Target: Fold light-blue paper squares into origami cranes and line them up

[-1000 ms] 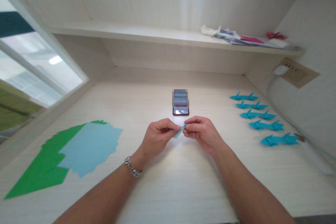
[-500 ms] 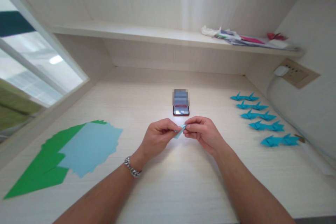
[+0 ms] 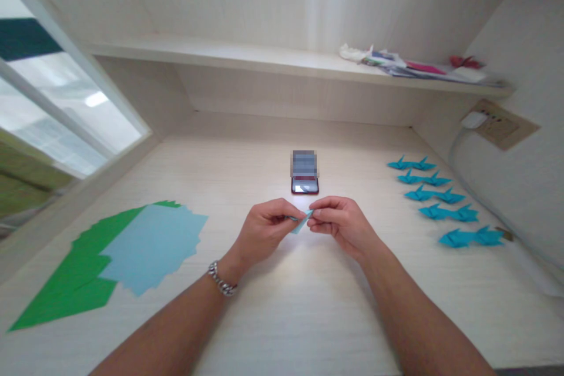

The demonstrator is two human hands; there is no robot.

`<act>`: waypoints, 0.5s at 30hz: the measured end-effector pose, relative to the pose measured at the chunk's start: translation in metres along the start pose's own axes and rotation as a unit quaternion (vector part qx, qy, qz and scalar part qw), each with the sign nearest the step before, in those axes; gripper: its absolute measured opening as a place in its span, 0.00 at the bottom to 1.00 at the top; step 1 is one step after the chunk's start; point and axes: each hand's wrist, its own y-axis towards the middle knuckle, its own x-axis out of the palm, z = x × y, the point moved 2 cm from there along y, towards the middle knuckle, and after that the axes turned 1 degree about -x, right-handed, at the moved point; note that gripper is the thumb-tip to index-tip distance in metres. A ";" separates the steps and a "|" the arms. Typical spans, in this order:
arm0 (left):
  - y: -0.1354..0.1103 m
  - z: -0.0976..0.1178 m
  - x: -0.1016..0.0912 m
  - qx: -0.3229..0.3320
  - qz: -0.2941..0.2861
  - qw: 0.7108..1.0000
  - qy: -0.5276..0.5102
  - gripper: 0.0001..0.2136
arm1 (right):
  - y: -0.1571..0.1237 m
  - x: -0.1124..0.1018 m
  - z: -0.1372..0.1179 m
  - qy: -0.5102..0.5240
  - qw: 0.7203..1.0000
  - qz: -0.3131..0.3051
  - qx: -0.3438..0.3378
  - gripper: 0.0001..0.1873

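Note:
Both my hands meet over the middle of the pale wooden desk, pinching a small folded piece of light blue paper between them. My left hand, with a metal bracelet on its wrist, is closed on the paper's left end. My right hand is closed on its right end, fingertips touching the fold. Most of the paper is hidden by my fingers. A phone lies flat just beyond my hands.
A stack of light blue sheets lies on green sheets at the left. Several folded teal paper figures line up at the right. A shelf above holds papers. A wall socket with a cable is at the right.

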 end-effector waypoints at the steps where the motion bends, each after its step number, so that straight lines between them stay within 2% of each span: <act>1: 0.000 0.000 0.000 0.001 -0.002 1.000 0.001 0.03 | 0.000 0.000 0.000 -0.002 1.000 0.002 -0.001 0.11; 11: 0.001 -0.004 0.000 -0.004 -0.008 1.000 -0.008 0.03 | 0.000 -0.001 -0.002 -0.015 1.000 -0.007 -0.001 0.12; 15: 0.000 -0.006 0.003 -0.012 -0.024 1.000 0.002 0.03 | 0.001 -0.001 0.001 -0.073 0.997 0.004 -0.011 0.12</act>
